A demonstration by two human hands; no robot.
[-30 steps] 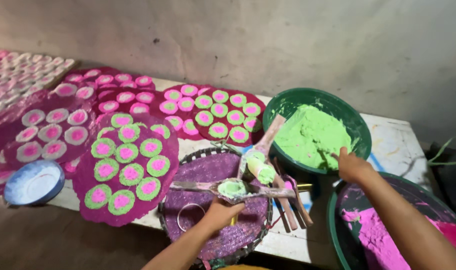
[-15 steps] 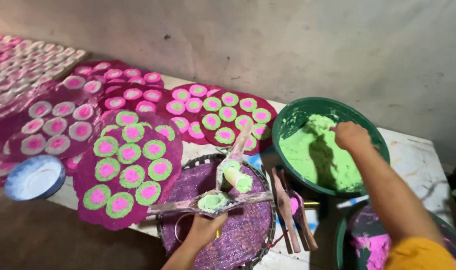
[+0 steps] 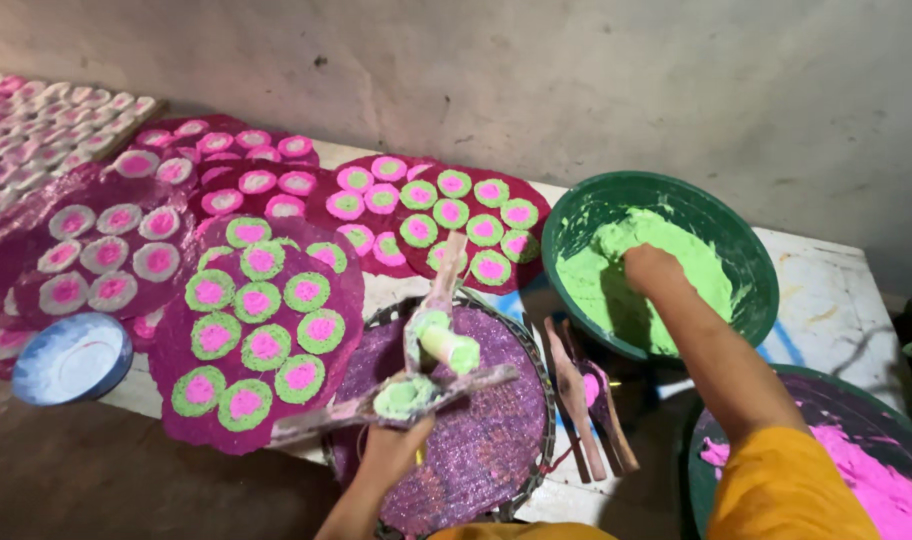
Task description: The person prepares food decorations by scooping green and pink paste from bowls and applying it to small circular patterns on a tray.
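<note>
Right hand: your right hand (image 3: 651,268) is sunk in the green powder (image 3: 666,265) inside the green basin (image 3: 746,250); fingers buried, so I cannot tell their spread.
Left hand: your left hand (image 3: 394,452) grips, fingers curled, the wooden mould (image 3: 408,392) over the purple sieve (image 3: 476,440).
Nearby: pink-and-green discs (image 3: 261,315) lie left of it.
</note>
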